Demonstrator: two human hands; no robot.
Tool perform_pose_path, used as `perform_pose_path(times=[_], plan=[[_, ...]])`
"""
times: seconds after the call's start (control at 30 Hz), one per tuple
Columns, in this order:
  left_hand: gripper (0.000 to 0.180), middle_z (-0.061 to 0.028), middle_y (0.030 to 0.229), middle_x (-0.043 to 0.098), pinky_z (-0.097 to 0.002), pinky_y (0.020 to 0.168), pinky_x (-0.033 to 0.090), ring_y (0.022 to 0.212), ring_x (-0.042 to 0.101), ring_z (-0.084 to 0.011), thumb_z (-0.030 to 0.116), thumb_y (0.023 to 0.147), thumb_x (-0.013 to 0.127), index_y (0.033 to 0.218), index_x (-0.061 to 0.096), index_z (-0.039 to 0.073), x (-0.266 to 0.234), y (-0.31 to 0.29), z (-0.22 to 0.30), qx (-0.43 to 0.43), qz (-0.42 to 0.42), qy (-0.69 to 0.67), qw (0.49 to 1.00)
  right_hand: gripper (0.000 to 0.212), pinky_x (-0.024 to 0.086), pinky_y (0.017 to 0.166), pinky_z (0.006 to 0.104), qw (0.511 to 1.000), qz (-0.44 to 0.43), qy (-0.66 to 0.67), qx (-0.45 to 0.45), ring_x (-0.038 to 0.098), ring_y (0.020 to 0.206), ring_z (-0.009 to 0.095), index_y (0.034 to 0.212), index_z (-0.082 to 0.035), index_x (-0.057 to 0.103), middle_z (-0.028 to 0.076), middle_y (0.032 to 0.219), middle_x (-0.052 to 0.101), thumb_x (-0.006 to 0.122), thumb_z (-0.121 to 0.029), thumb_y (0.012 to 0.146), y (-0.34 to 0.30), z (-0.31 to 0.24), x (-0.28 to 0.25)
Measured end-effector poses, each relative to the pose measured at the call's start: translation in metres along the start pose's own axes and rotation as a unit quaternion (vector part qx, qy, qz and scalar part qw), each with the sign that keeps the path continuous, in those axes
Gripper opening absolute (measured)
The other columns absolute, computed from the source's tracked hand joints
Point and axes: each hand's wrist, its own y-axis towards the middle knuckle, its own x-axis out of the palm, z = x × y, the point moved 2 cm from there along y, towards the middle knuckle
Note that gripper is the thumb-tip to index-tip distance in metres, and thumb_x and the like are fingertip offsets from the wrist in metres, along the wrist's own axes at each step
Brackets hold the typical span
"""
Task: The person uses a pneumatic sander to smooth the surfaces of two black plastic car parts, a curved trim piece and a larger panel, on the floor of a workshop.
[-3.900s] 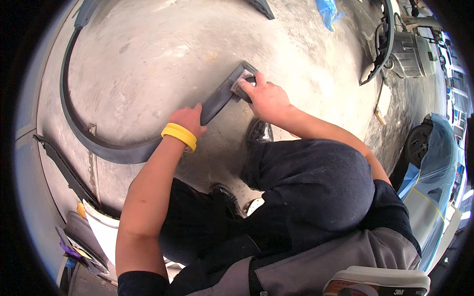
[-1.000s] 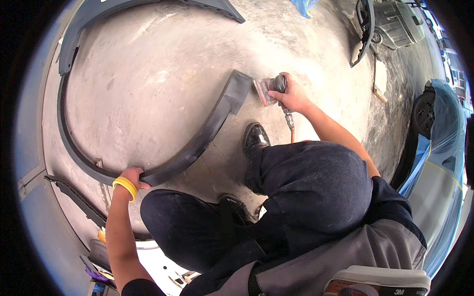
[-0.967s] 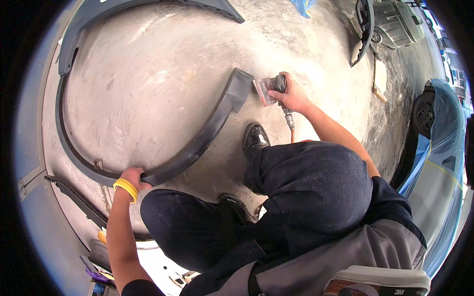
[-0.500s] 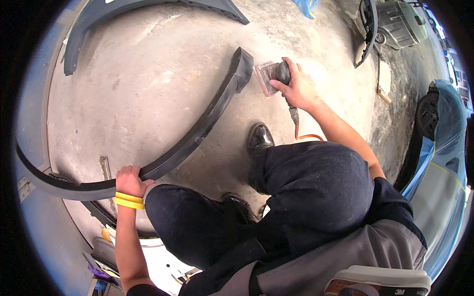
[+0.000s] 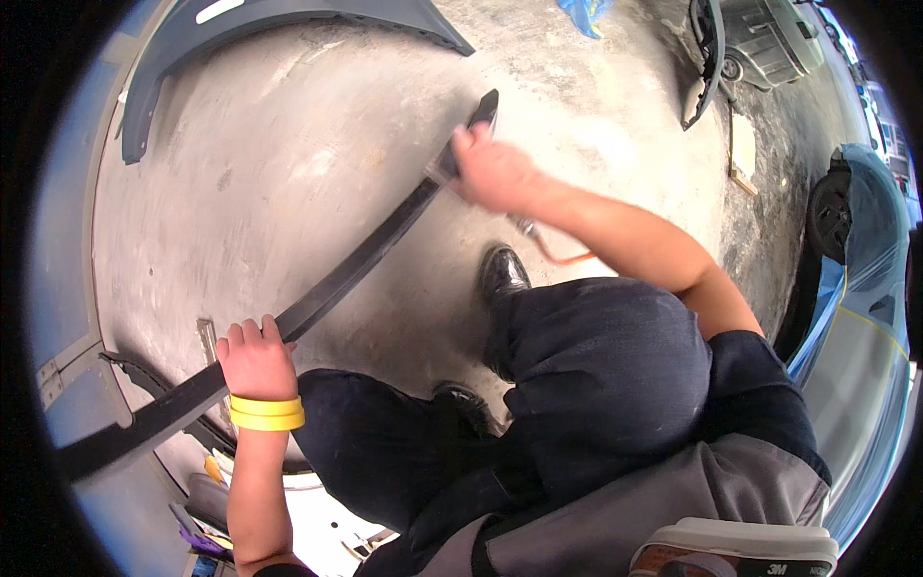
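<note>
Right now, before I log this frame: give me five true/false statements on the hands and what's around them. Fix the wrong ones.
1. The left hand grips a long dark-grey plastic trim strip. True.
2. The right hand hangs well clear of the strip. False: in this view it overlaps the strip near the far end, its grey hand-held sander mostly hidden and blurred.
3. Two thin yellow bands circle the right wrist. False: they are on the left wrist.
4. A thin orange hose shows below the right forearm. True.
5. The translucent blue plastic sheeting is at the picture's left. False: it is at the right, by a black wheel.
</note>
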Motion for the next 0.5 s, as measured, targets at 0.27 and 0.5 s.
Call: perform_pose_path(times=[0.27, 0.5], plan=[[0.029, -0.0076, 0.086, 0.060, -0.0417, 0.084, 0.044, 0.090, 0.060, -0.0259, 0.024, 0.076, 0.080, 0.093, 0.065, 0.007, -0.039, 0.003, 0.004, 0.045, 0.058, 0.066, 0.995, 0.074, 0.058, 0.084, 0.0504, 0.996, -0.040, 0.065, -0.047, 0.068, 0.097, 0.046, 0.150, 0.003, 0.031, 0.032, 0.133, 0.046, 0.066, -0.024, 0.091, -0.023, -0.017, 0.029], [0.009, -0.0068, 0.084, 0.058, -0.0398, 0.083, 0.045, 0.086, 0.059, -0.0247, 0.009, 0.084, 0.062, 0.092, 0.063, 0.007, -0.041, 0.004, 0.007, 0.080, 0.104, 0.099, 0.986, 0.082, 0.053, 0.096, 0.0503, 0.986, 0.107, 0.053, 0.113, 0.063, 0.110, 0.047, 0.152, 0.001, 0.032, 0.030, 0.139, 0.045, 0.071, -0.037, 0.091, 0.030, 0.106, 0.005]])
